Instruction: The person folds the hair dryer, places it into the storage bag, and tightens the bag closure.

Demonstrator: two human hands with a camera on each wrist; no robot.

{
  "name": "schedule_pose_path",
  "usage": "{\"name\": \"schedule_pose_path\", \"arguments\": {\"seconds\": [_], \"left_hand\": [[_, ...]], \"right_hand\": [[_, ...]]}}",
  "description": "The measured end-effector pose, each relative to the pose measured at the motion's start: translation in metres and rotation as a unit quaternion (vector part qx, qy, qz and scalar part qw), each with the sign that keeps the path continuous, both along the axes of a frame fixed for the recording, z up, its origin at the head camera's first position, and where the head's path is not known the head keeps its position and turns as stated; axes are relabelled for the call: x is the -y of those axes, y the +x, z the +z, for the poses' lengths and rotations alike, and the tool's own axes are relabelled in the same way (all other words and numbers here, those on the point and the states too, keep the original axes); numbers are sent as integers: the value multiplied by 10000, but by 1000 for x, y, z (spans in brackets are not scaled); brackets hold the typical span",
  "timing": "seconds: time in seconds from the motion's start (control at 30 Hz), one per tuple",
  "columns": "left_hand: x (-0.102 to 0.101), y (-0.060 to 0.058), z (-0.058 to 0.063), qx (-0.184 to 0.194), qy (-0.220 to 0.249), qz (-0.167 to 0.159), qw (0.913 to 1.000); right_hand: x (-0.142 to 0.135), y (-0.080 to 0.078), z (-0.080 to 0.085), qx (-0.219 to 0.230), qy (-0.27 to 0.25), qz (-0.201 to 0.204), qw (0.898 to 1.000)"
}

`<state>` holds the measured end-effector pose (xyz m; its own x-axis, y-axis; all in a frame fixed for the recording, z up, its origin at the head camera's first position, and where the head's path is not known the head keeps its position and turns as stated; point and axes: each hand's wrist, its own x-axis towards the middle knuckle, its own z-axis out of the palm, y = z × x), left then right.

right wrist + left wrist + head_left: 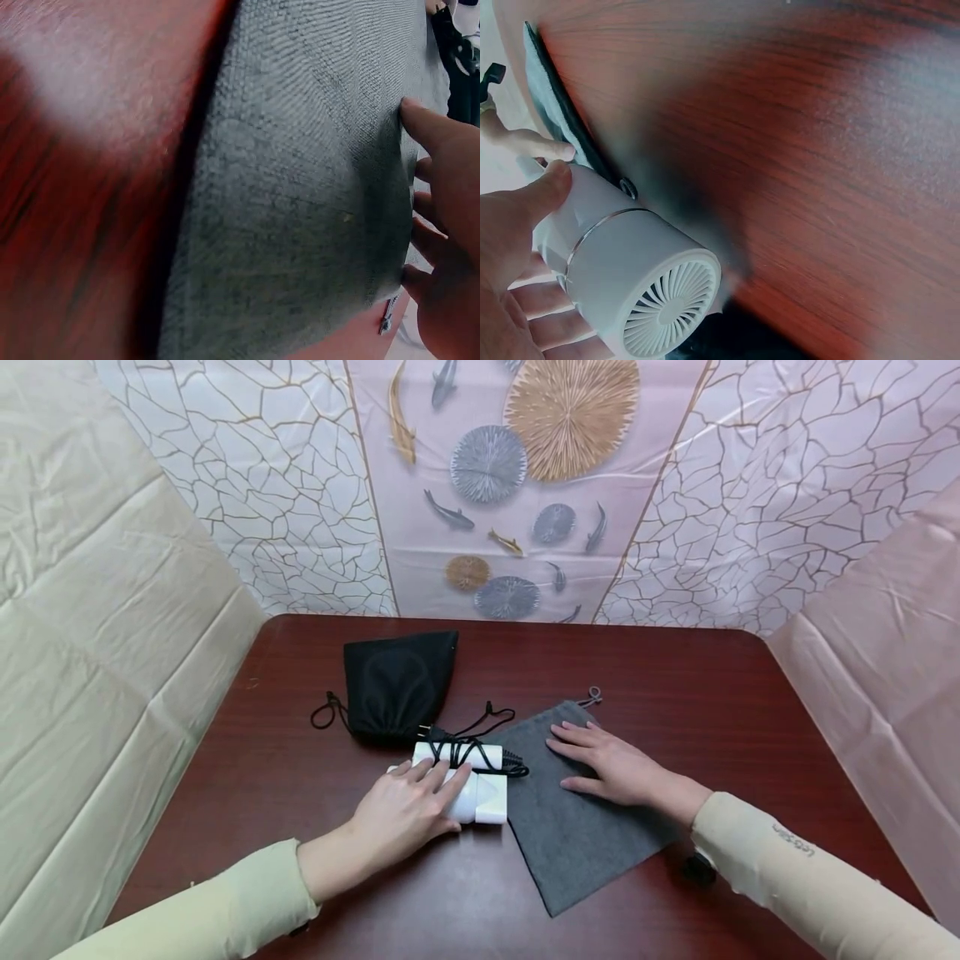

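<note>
A white folding hair dryer (491, 799) lies on the table near the middle, its black cord (468, 752) wound round the folded handle. My left hand (408, 802) holds it from above, thumb on the near side and fingers across the top. In the left wrist view the vented round end of the hair dryer (671, 304) faces the camera. A grey drawstring pouch (577, 835) lies flat to the right, beside the dryer. Upon its upper part rests my right hand (618, 768), fingers spread; in the right wrist view the fingertips touch the grey cloth (285, 195).
Behind the dryer lies a black drawstring pouch (397, 685) with its cords spread on the table. The dark red wooden table (675, 677) ends at a patterned cloth backdrop (495, 543). Pale cloth walls (97, 635) stand on both sides.
</note>
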<state>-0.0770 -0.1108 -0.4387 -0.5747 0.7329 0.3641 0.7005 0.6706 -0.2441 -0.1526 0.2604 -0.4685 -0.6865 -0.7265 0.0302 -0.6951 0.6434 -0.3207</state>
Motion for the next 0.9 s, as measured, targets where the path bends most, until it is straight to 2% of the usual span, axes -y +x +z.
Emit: {"name": "schedule_pose_path", "arguments": {"seconds": [0.27, 0.47, 0.7, 0.9], "left_hand": [[-3, -1, -5, 67, 93, -41, 9999], [-8, -2, -10, 56, 98, -31, 9999], [-19, -6, -16, -134, 43, 151, 9998], [-25, -10, -18, -172, 30, 325, 9993]], "right_hand": [[-29, -13, 9, 110, 460, 83, 9988], [-47, -22, 20, 20, 851, 242, 9961], [-56, -23, 25, -144, 1088, 366, 9933], [-58, -19, 29, -221, 1002, 341, 9941]]}}
